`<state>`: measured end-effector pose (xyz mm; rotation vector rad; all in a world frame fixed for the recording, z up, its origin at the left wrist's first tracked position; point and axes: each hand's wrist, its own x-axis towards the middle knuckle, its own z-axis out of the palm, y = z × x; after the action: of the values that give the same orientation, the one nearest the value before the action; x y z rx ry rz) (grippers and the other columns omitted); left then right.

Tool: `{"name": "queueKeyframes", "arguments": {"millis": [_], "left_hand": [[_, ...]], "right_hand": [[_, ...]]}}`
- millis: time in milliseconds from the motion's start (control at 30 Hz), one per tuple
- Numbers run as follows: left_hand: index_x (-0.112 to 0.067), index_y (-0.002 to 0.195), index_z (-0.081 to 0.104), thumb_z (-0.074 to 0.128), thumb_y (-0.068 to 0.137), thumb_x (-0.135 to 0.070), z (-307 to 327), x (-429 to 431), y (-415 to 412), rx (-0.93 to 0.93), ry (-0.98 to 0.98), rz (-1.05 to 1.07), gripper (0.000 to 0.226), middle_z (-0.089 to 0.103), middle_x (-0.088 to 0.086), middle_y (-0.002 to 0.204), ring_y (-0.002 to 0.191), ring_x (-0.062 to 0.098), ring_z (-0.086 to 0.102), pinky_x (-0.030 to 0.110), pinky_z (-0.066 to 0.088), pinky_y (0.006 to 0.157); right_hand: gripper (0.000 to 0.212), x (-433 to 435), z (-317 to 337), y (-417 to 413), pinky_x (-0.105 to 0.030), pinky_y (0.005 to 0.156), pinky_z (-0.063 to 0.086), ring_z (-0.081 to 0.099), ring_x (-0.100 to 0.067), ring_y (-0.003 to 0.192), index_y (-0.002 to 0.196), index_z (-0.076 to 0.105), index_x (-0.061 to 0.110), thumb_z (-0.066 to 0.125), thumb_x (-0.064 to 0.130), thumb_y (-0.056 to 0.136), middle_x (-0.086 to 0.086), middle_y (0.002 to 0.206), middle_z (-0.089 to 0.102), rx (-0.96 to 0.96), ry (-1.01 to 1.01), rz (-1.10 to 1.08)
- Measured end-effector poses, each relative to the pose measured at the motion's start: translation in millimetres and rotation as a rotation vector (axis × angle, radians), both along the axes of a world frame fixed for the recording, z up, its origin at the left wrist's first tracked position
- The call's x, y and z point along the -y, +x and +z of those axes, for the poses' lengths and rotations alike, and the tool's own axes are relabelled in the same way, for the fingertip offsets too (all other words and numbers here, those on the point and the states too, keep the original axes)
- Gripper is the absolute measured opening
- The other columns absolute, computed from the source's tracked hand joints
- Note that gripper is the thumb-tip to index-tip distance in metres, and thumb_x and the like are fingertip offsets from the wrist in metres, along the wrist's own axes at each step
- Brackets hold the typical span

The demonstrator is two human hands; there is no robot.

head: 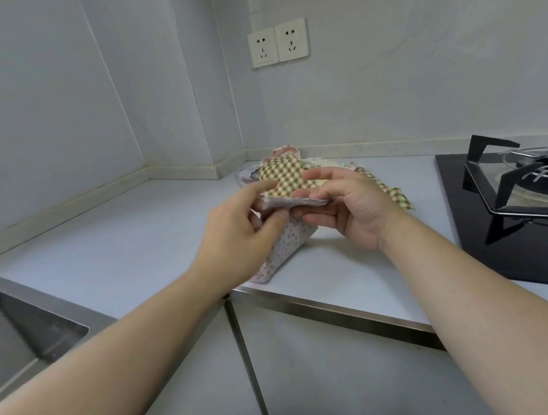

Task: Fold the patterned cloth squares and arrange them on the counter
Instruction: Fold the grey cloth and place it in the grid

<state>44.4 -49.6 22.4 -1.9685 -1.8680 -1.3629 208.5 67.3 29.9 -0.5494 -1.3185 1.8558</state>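
A small white cloth with coloured dots (288,240) hangs between both hands above the counter (131,238), its lower corner reaching the counter's front edge. My left hand (237,232) pinches its top left edge between thumb and fingers. My right hand (345,205) pinches the top right edge, where the cloth looks doubled over. Behind the hands lies a pile of unfolded cloths; a green-and-cream checked one (282,175) is on top, and another checked piece (397,197) trails to the right. A pink patterned cloth (285,152) peeks out at the back of the pile.
A steel sink (21,328) is set into the counter at the left. A black gas hob with a pan support (522,190) sits at the right. Two wall sockets (278,43) are above the pile. Cabinet doors (320,374) lie below the counter's metal edge.
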Motion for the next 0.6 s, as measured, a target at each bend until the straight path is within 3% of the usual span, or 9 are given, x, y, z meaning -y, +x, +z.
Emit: {"name": "queueKeyframes", "arguments": {"millis": [133,233,300,433,600], "left_hand": [[-0.027,0.130,0.060,0.066,0.095,-0.013,24,0,-15,0.263,-0.223,0.039,0.038,0.069,0.002,0.070,0.056,0.010,0.066,0.030,0.060,0.059],[-0.021,0.123,0.064,0.065,0.094,-0.008,33,3,-31,0.244,-0.343,0.049,0.032,0.073,0.003,0.067,0.056,0.015,0.070,0.029,0.059,0.060],[-0.020,0.122,0.064,0.065,0.092,-0.007,35,4,-40,0.233,-0.441,0.059,0.033,0.074,0.005,0.071,0.062,0.018,0.074,0.027,0.057,0.059],[-0.015,0.115,0.066,0.066,0.088,-0.004,31,2,-56,0.282,-0.514,0.121,0.029,0.075,0.006,0.074,0.066,0.021,0.075,0.026,0.056,0.057],[-0.017,0.113,0.065,0.070,0.082,-0.002,18,1,-72,0.295,-0.592,0.193,0.034,0.075,0.006,0.081,0.069,0.021,0.073,0.027,0.056,0.056]], "right_hand": [[0.039,-5,-5,-1,-0.028,0.047,0.055,0.074,-0.034,0.070,0.128,0.061,0.013,0.059,0.006,0.090,-0.016,0.122,0.069,0.091,0.047,-0.011],[0.057,-8,-14,-5,-0.026,0.042,0.042,0.070,-0.028,0.063,0.133,0.057,0.022,0.065,0.002,0.080,-0.015,0.120,0.068,0.350,0.226,-0.035],[0.066,-4,-20,-10,-0.029,0.043,0.042,0.068,-0.023,0.061,0.137,0.051,0.026,0.069,0.000,0.079,-0.011,0.115,0.067,0.530,0.387,-0.044],[0.070,2,-28,-15,-0.024,0.059,0.055,0.067,-0.012,0.068,0.142,0.046,0.034,0.076,0.013,0.083,0.003,0.121,0.060,0.709,0.685,-0.045],[0.064,-4,-31,-16,-0.033,0.079,0.059,0.068,-0.013,0.085,0.140,0.052,0.036,0.079,0.023,0.083,0.005,0.119,0.061,0.760,0.750,-0.062]]}}
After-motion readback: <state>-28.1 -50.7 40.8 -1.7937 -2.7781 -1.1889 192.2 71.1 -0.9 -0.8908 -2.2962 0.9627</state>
